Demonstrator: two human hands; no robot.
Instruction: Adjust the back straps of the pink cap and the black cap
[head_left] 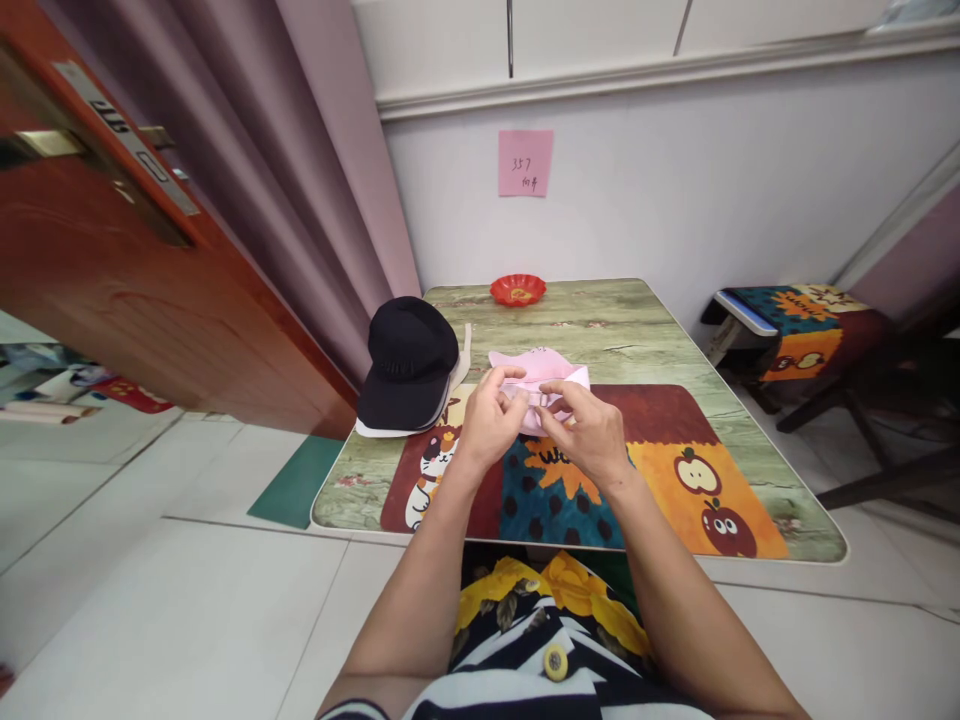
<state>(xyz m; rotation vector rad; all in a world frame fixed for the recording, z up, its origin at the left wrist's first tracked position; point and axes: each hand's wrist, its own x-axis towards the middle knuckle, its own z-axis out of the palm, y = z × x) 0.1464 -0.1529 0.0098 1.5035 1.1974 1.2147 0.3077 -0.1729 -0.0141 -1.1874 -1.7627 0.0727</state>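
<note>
A pink cap [551, 366] is held just above the patterned mat [675, 420], near the middle of the table. My left hand [491, 415] pinches the left part of its strap, thumb and forefinger together. On the right part of the strap, my right hand [589, 425] closes its thumb and fingertips close to a small buckle. The fingers hide part of the strap. At the table's left side lies a black cap [409, 365], stacked on a white or cream one whose edge and strap stick out.
A red scalloped dish [517, 290] stands at the back of the wooden-patterned table [600, 310]. Behind it a pink note [525, 163] is stuck on the wall. A brown door [150, 270] and curtain are at left, and a covered stool [802, 320] at right.
</note>
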